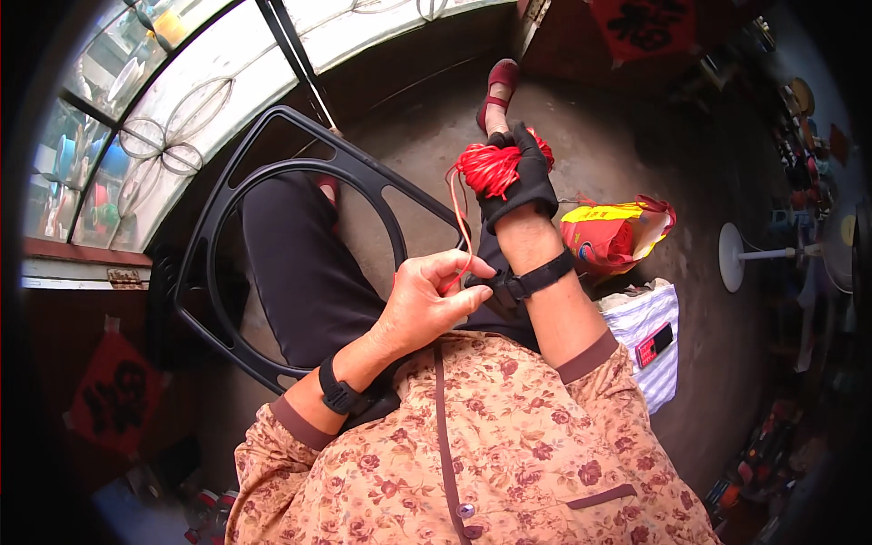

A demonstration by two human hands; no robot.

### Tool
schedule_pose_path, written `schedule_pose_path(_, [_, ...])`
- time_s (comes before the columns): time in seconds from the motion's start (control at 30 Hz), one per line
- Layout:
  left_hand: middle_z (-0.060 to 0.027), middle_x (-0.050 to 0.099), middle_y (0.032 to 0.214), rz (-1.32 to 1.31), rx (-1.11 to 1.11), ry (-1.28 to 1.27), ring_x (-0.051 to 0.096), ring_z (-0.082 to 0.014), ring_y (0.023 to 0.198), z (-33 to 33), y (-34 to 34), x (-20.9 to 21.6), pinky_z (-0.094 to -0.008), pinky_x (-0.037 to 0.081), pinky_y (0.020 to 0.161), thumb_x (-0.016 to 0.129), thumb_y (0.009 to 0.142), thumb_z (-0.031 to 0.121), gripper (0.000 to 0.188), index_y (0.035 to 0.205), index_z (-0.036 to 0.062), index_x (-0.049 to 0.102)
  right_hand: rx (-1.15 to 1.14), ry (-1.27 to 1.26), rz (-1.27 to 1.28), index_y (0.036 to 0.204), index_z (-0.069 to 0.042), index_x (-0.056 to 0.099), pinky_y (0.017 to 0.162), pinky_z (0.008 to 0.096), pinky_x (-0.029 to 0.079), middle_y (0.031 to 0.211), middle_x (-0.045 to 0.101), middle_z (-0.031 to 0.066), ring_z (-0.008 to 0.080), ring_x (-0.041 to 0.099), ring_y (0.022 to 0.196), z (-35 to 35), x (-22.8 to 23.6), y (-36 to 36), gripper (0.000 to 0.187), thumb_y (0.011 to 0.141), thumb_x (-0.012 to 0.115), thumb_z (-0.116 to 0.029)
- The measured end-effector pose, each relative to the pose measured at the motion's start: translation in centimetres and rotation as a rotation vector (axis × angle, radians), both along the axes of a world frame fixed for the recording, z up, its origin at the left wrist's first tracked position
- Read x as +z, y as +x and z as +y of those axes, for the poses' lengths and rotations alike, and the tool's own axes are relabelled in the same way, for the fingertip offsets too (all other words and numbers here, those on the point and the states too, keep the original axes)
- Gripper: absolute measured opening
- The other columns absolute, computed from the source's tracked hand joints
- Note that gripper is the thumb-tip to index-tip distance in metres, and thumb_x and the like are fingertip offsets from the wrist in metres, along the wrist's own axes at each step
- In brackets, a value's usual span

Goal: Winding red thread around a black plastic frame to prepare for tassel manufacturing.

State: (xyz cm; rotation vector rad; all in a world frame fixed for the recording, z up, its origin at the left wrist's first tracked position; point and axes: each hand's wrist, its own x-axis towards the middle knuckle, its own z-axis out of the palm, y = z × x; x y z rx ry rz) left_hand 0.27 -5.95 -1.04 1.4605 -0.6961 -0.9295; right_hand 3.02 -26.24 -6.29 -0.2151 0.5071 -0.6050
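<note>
A black-gloved right hand (521,180), its fingers curled, held a glossy, bunched skein of red cord (489,171) out over the right leg, while the bare left hand (427,295) pinched a thin strand running from it, close to the right wrist. A smooth, rigid black frame (345,165) with a round opening crowded the left leg; to the right, a crinkled red-and-yellow bag (607,243) and a phone (655,345) on striped cloth (656,386) lay near a round-based white stand (730,257).
</note>
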Motion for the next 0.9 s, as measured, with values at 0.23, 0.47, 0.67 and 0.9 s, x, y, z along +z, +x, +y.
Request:
schedule_pose_path(0.23, [0.0105, 0.039, 0.057, -0.063, -0.009, 0.02, 0.033, 0.0004, 0.054, 0.2, -0.1, -1.2, -0.0181, 0.029, 0.052, 0.074, 0.079, 0.006, 0.015, 0.09, 0.0023, 0.064, -0.032, 0.04, 0.09, 0.083, -0.009, 0.052, 0.063, 0.0291, 0.046, 0.068, 0.051, 0.0006, 0.0158, 0.052, 0.063, 1.2, 1.1, -0.1, 0.014, 0.091, 0.058, -0.018])
schedule_pose_path(0.47, [0.0087, 0.04, 0.055, -0.125, 0.01, 0.079, 0.035, -0.0001, 0.052, -0.3, -0.6, -0.8, -0.0197, 0.032, 0.051, 0.078, 0.075, 0.007, 0.025, 0.094, 0.0042, 0.062, -0.061, 0.044, 0.111, 0.089, -0.009, 0.051, 0.063, 0.0365, 0.049, 0.072, 0.055, 0.005, 0.0207, 0.056, 0.066, 1.7, -0.4, 0.9, 0.015, 0.09, 0.059, -0.022])
schedule_pose_path(0.67, [0.0005, 0.043, 0.048, -0.425, 0.022, 0.077, 0.038, -0.0045, 0.043, -0.7, -1.3, -1.1, -0.0231, 0.031, 0.044, 0.082, 0.066, 0.012, 0.034, 0.092, 0.0058, 0.061, -0.053, 0.057, 0.192, 0.089, -0.008, 0.05, 0.063, 0.0372, 0.049, 0.071, 0.055, 0.0055, 0.0209, 0.056, 0.064, 2.5, 0.0, 0.7, 0.015, 0.09, 0.059, -0.02])
schedule_pose_path(0.9, [0.0008, 0.042, 0.047, -0.484, 0.131, 0.067, 0.038, -0.0051, 0.042, -0.7, -1.7, -0.9, -0.0247, 0.033, 0.044, 0.079, 0.067, 0.011, 0.027, 0.082, 0.0066, 0.058, -0.082, 0.013, 0.23, 0.089, -0.008, 0.05, 0.064, 0.038, 0.049, 0.072, 0.056, 0.0059, 0.021, 0.057, 0.065, 2.7, -0.5, 0.9, 0.015, 0.09, 0.059, -0.019])
